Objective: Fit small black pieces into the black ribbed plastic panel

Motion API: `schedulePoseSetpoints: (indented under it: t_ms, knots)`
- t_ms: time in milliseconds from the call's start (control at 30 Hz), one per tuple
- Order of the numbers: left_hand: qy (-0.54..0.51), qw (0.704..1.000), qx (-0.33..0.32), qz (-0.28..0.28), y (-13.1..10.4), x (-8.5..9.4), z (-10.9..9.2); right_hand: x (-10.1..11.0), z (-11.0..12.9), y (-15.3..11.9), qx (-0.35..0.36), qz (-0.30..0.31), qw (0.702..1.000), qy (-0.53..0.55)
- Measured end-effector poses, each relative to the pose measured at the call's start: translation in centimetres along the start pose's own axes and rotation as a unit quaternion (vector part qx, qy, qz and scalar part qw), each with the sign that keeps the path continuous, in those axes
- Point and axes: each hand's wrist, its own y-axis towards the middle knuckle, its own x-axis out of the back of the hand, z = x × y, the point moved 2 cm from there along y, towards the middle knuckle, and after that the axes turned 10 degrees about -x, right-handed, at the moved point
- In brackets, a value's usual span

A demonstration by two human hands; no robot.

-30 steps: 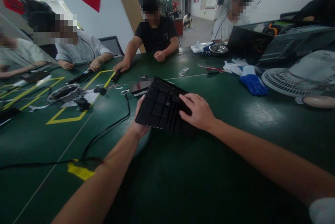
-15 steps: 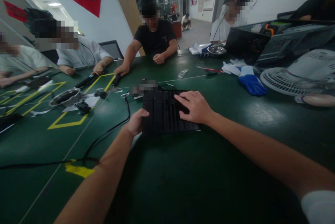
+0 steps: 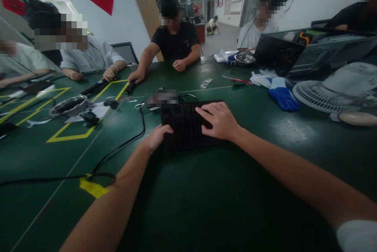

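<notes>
A black, flat, ribbed panel (image 3: 185, 130) is held tilted above the green table (image 3: 206, 197) in front of me. My left hand (image 3: 159, 136) grips its left edge, thumb on top and the other fingers hidden beneath. On the right part of the panel rests my right hand (image 3: 218, 120), its index finger and thumb apart and the other fingers bent. Just behind the panel lies a small device (image 3: 160, 99), partly blurred, beside a black cable (image 3: 132, 140).
Blue-and-white gloves (image 3: 282, 95), a white fan (image 3: 318, 95) and an open computer case (image 3: 312, 52) lie to the right. A metal ring part (image 3: 70, 106) sits at left. Across the table, a person's hand (image 3: 137, 76) touches a black object (image 3: 129, 87).
The panel has tilted slightly, and its ribs look darker. My left thumb reaches a little further over its edge. The view has shifted slightly.
</notes>
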Motion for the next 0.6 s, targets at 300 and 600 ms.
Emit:
schedulePoseSetpoints:
  t_ms: [300, 600]
  knots:
    - [0.022, 0.999, -0.023, -0.013, -0.1, -0.3, 1.1, -0.4, -0.5, -0.6, 0.000, -0.050, 0.999, 0.018]
    - [-0.009, 0.991, -0.125, 0.044, -0.3, -1.1, -0.5, 1.5, -1.0, 1.6, -0.072, -0.068, 0.994, 0.045]
